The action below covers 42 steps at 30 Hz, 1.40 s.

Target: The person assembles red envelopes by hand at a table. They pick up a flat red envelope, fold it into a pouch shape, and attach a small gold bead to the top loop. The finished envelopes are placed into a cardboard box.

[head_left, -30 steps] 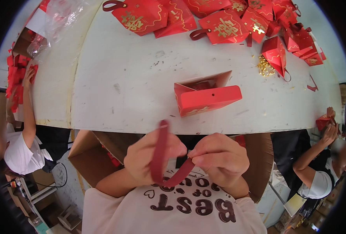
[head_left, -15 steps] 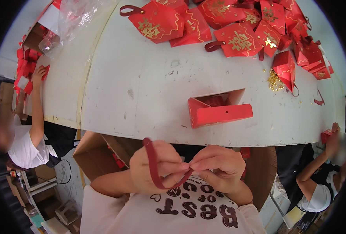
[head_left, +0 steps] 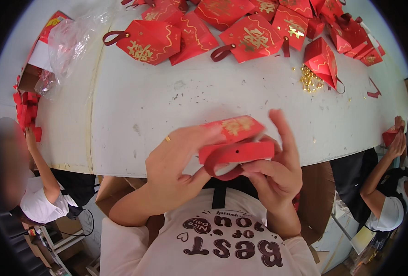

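The red box (head_left: 254,149) is up in both hands, above the near edge of the counter (head_left: 130,101). The left hand (head_left: 176,154) is closed around its left end, fingers on the far side and thumb low beside the strap (head_left: 230,175), which seems to steady the box. The right hand (head_left: 275,170) appears to pinch one end of the strap between thumb and a finger, its forefinger raised clear; blur hides the exact grip. The strap bows in a loop across the box's near face, which bears a small dark hole (head_left: 237,151). That face is turned toward the person, probably so the hole can be seen and reached. The box's inside is hidden.

Beyond, small gold metal pieces (head_left: 310,82) lie loose in a pile, within reach of the right side, beside a folded box (head_left: 321,60). More red boxes (head_left: 253,39) overlap along the far side, several with strap loops. At the far left, clear plastic (head_left: 72,41) lies by an open carton (head_left: 30,77); its contents are unclear. Below the counter, a brown carton (head_left: 316,198) shows a little red at its edge.
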Available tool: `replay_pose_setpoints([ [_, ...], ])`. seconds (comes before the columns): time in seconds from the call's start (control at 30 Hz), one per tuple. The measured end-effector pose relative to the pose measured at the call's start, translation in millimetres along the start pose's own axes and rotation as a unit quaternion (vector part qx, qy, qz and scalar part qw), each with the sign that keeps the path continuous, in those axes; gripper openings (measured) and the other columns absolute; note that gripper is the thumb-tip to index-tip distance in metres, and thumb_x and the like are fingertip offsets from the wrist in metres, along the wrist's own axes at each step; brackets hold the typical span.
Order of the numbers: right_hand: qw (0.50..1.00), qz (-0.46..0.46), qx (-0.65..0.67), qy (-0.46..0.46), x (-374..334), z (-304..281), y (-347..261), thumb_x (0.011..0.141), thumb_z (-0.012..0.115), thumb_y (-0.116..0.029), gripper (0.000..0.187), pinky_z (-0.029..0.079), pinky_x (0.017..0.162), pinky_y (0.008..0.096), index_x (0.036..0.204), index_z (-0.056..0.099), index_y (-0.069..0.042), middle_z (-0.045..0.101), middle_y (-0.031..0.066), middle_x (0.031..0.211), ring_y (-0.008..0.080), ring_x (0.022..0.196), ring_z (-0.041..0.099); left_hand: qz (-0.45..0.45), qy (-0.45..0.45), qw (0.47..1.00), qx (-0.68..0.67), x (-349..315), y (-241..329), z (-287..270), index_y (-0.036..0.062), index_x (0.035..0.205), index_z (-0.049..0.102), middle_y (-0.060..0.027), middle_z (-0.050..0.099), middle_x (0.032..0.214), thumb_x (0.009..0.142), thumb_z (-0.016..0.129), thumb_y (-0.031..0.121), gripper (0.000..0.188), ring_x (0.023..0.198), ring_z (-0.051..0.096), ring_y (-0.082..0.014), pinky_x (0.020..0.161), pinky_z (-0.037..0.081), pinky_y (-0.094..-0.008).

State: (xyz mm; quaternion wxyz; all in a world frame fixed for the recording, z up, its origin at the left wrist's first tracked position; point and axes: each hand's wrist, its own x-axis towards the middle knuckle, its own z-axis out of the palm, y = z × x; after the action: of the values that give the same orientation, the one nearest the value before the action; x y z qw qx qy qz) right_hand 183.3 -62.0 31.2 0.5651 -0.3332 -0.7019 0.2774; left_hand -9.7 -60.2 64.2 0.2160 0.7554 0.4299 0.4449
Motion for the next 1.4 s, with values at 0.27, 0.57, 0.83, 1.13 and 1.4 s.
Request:
replay_pose_setpoints([
  [0.27, 0.998, -0.037, 0.002, -0.047, 2, -3, 5, 0.061, 0.073, 0.001, 0.022, 0.049, 0.079, 0.0388, 0.082, 0.068, 0.000, 0.060, 0.0193, 0.110, 0.0329, 0.097, 0.057, 0.040, 0.001, 0.996, -0.077, -5, -4, 5, 0.0010, 0.106, 0.063, -0.0163, 0.062, 0.097, 0.068, 0.071, -0.006, 0.040, 0.076, 0.064, -0.0248, 0.064, 0.052, -0.0302],
  [0.57, 0.962, -0.140, -0.231, -0.051, -1, -7, -8, 0.063, 0.065, -0.013, 0.019, 0.049, 0.075, 0.0415, 0.079, 0.067, -0.004, 0.066, 0.0142, 0.095, 0.0290, 0.100, 0.052, 0.036, -0.067, 0.997, -0.015, -5, -8, -3, -0.0007, 0.100, 0.064, -0.0160, 0.061, 0.101, 0.068, 0.077, 0.001, 0.034, 0.078, 0.063, -0.0235, 0.066, 0.051, -0.0300],
  [0.83, 0.966, -0.087, -0.207, -0.127, 11, -13, -22, 0.058, 0.065, -0.013, 0.023, 0.049, 0.078, 0.0416, 0.079, 0.066, -0.008, 0.064, 0.0067, 0.089, 0.0242, 0.094, 0.052, 0.001, 0.018, 0.988, -0.151, -20, -10, 12, 0.0003, 0.092, 0.065, -0.0129, 0.066, 0.091, 0.064, 0.080, -0.001, 0.032, 0.080, 0.064, -0.0239, 0.070, 0.052, -0.0309],
  [1.13, 0.985, -0.040, -0.168, 0.020, -30, -3, -23, 0.062, 0.074, -0.018, 0.016, 0.031, 0.071, 0.0324, 0.078, 0.068, -0.018, 0.058, 0.0015, 0.087, 0.0218, 0.083, 0.039, -0.020, 0.004, 0.989, -0.150, -23, -7, 14, -0.0015, 0.093, 0.065, -0.0114, 0.065, 0.087, 0.067, 0.075, -0.005, 0.027, 0.076, 0.062, -0.0220, 0.066, 0.049, -0.0295],
  [1.4, 0.969, 0.041, -0.236, 0.061, -26, 15, -28, 0.059, 0.079, -0.022, 0.022, 0.024, 0.074, 0.0335, 0.079, 0.071, -0.019, 0.046, 0.0034, 0.094, 0.0245, 0.087, 0.036, -0.092, 0.030, 0.981, -0.171, -36, 0, 17, -0.0045, 0.110, 0.048, -0.0136, 0.065, 0.087, 0.073, 0.072, -0.007, 0.045, 0.078, 0.062, -0.0180, 0.070, 0.049, -0.0267],
])
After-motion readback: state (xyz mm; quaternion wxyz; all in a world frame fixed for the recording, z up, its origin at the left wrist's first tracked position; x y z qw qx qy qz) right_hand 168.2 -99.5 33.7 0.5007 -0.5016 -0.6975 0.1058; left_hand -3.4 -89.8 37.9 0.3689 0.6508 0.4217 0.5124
